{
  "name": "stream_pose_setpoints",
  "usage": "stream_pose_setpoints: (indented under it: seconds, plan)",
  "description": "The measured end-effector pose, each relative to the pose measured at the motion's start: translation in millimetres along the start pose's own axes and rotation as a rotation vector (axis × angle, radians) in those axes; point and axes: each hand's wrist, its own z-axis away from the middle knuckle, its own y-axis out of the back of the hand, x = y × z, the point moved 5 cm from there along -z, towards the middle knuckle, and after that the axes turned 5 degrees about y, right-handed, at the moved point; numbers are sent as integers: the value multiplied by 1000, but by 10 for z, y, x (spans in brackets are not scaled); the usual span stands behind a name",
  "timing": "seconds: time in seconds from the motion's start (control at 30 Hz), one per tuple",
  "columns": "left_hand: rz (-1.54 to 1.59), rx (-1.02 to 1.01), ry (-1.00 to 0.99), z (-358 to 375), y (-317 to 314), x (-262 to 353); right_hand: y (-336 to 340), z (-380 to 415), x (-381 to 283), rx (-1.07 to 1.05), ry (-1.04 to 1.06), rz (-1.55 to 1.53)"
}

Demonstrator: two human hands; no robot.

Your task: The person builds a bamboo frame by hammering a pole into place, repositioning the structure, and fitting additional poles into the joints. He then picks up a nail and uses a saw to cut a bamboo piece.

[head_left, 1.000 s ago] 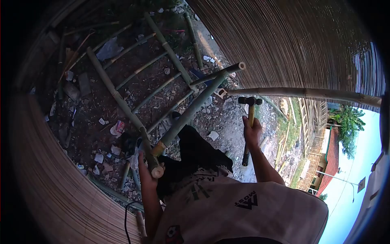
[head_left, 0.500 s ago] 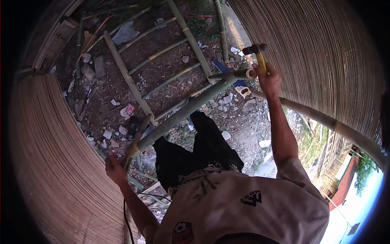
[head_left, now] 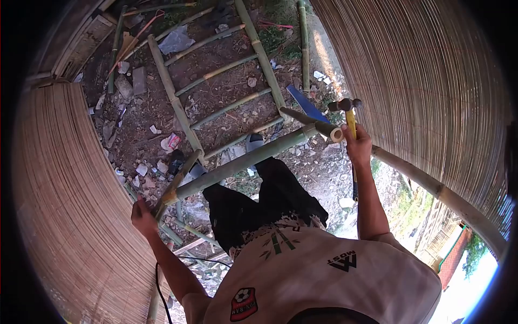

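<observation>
My right hand (head_left: pixel 358 147) grips a hammer (head_left: pixel 349 116) by its yellow handle, head up, next to the open cut end of a short bamboo piece (head_left: pixel 336 134). That piece meets the right end of a thick green bamboo pole (head_left: pixel 243 159), which runs across in front of my legs. At the pole's left end is another bamboo piece (head_left: pixel 168 195) with a yellowish joint. My left hand (head_left: pixel 143 217) is closed at this piece's near end, its fingers partly hidden. A blue saw blade (head_left: pixel 306 103) lies beyond the right joint, its handle hidden.
Bamboo rails and rungs form a ladder-like frame (head_left: pixel 216 73) beyond the pole. Woven bamboo panels stand on the left (head_left: pixel 75 200) and right (head_left: pixel 415 97). Stones, a brick (head_left: pixel 139 80) and plastic (head_left: pixel 176 40) litter the ground. A black cable (head_left: pixel 157 283) hangs near my left arm.
The view has shifted, so the bamboo and hammer appear lower. My left hand has come up against the left bamboo piece. My right hand still holds the hammer beside the cut end.
</observation>
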Motion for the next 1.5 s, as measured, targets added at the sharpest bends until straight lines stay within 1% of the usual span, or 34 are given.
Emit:
stream_pose_setpoints:
  seconds: [0.07,0.1,0.13,0.17,0.23,0.27,0.3,0.37,0.4,0.43,0.47,0.5,0.53,0.6,0.67,0.7,0.77,0.87,0.97,1.03,1.13,1.27,1.37,1.5]
  plan:
    - [-25,134,-125,90,33,15,34,-4,-32,-6,14,2]
    - [-16,135,-119,125,18,14,44,-11,-29,-11,16,3]
    - [-33,202,-144,161,47,37,46,-44,-10,-8,67,25]
    - [-50,270,-168,184,77,60,60,-76,4,-8,75,28]
    - [-1,291,-132,178,89,41,95,-121,-147,10,142,185]
    - [43,307,-101,173,104,23,103,-166,-204,14,118,268]
    - [48,313,-98,166,116,27,75,-211,-289,13,127,268]
    - [193,300,-95,151,131,20,34,-313,-483,147,181,358]
    - [196,303,-95,124,153,-16,-22,-376,-548,185,235,395]
    - [212,256,-119,85,165,-50,-86,-424,-591,186,234,394]
    - [228,208,-145,41,159,-81,-147,-456,-675,217,297,441]
    - [228,207,-146,40,139,-55,-205,-474,-750,247,362,489]
    - [200,199,-140,39,102,-36,-276,-485,-756,272,381,501]
    - [171,196,-128,11,63,21,-377,-478,-708,260,362,509]
    - [55,207,-148,-28,47,113,-424,-479,-659,238,330,512]
    - [49,205,-141,-64,46,113,-428,-459,-632,230,328,517]
    - [28,203,-122,-160,37,126,-432,-462,-604,220,316,446]
    - [-41,177,-105,-172,29,111,-446,-437,-604,258,367,471]
    - [-101,195,-123,-201,13,231,-444,-398,-581,194,352,405]
    - [-116,188,-115,-230,-28,331,-453,-423,-601,186,366,421]
    - [-142,161,-139,-309,-56,405,-445,-466,-681,215,255,426]
    - [-169,161,-135,-268,-56,422,-461,-504,-716,207,273,457]
    - [-106,183,-102,-232,-65,367,-463,-537,-697,218,286,454]
    - [-160,181,-107,-238,-39,372,-458,-559,-709,236,222,504]
